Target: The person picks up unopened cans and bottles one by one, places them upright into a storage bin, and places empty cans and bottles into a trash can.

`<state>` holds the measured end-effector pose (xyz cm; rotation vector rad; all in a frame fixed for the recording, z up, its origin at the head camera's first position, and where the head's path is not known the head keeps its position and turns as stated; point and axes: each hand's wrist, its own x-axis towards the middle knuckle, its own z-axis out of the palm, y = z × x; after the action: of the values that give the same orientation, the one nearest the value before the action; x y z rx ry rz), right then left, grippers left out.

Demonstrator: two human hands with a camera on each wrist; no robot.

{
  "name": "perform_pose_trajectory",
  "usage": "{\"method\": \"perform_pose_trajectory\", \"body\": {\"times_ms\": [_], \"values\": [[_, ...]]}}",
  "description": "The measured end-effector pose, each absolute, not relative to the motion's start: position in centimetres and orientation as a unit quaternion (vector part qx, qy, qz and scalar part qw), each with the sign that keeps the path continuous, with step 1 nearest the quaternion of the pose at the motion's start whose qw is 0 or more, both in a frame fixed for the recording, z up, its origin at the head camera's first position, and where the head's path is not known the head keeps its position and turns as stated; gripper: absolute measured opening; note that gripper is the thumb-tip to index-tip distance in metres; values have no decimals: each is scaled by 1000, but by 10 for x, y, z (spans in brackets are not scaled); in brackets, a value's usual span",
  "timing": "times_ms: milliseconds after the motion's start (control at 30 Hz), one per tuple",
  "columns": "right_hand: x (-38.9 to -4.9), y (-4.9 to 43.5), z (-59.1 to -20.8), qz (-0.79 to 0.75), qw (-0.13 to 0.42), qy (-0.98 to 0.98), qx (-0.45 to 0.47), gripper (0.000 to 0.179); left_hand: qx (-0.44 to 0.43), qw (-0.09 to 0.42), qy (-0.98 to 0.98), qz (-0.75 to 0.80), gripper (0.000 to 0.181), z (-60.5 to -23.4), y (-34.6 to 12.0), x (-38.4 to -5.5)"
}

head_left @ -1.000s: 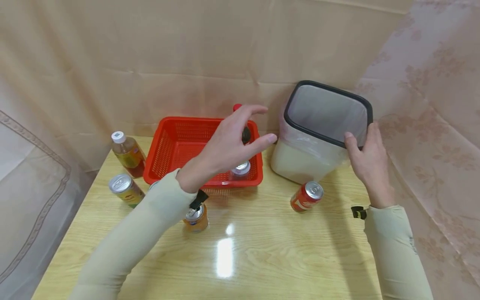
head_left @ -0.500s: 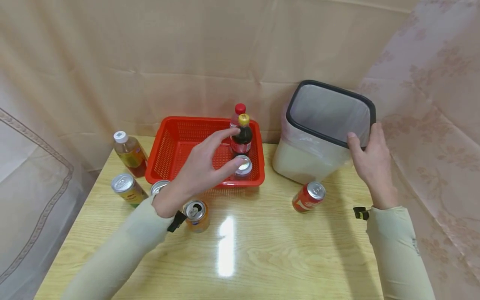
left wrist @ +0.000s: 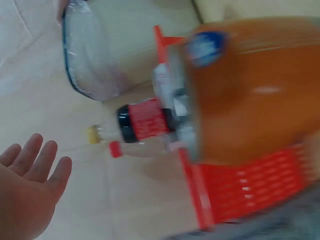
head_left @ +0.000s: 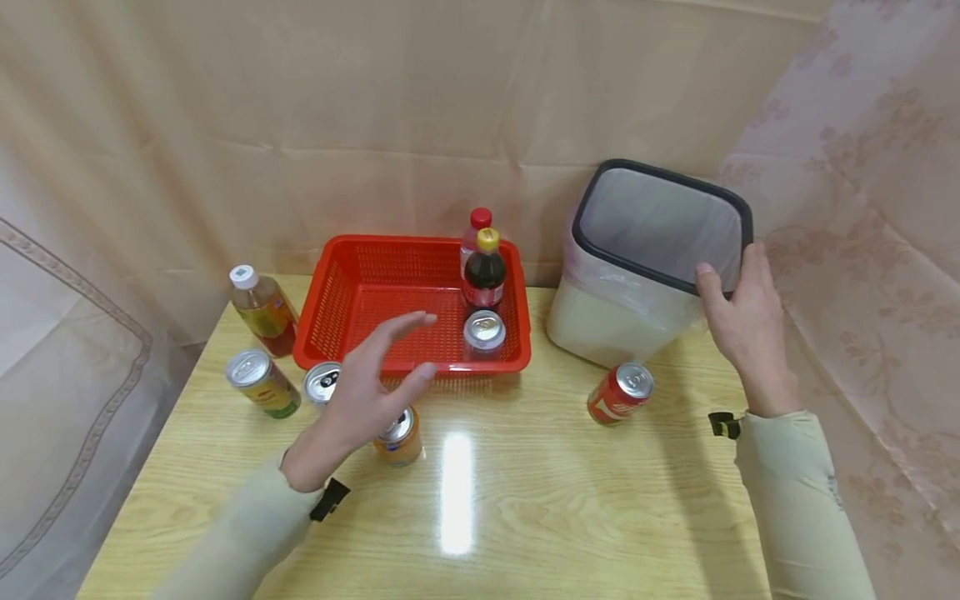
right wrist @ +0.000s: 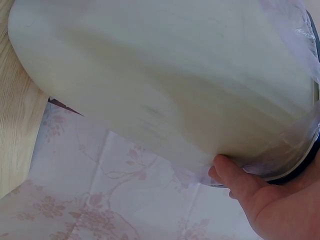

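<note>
Right hand [head_left: 746, 342] grips the cream plastic bin [head_left: 600, 321] by its rim [head_left: 636, 268], probably steadying it; left hand [head_left: 363, 396] spreads empty near an orange metal can [head_left: 401, 450].

Tabletop [head_left: 540, 517]: wood-grain surface, glossy. Basket [head_left: 405, 260]: perforated plastic, semi-gloss. Waste bin [head_left: 596, 327]: smooth matt plastic. Bin liner [head_left: 652, 218]: thin, wrinkled plastic film. Red soda can [head_left: 618, 395]: glossy metal. Backdrop curtain [head_left: 375, 117]: creased cloth.

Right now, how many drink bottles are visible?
3: amber, white-capped bottle left of the red plastic basket; clear red-capped bottle and dark yellow-capped bottle inside it.
</note>
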<state>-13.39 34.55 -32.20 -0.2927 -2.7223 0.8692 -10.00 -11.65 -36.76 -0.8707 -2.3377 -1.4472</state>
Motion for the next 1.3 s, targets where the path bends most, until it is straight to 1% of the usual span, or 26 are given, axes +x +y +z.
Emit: {"method": "perform_pose_trajectory", "body": {"times_ms": [233, 500, 900, 1033, 1300], "values": [[-134, 344, -322, 298, 129, -940, -104, 86, -285, 119, -809, -500, 57, -395, -132, -90], [-135, 346, -322, 299, 138, -939, -103, 86, -265, 123, -832, -472, 66, -427, -137, -83], [-134, 346, -321, 301, 142, -938, -99, 85, -242, 103, -843, -469, 78, -455, -145, -80], [-134, 346, -321, 301, 142, -938, -99, 85, -241, 86, -842, -475, 82, -465, -146, -78], [-135, 346, -322, 299, 137, -939, -98, 85, -211, 28, -824, -525, 93, -481, -150, -75]]}}
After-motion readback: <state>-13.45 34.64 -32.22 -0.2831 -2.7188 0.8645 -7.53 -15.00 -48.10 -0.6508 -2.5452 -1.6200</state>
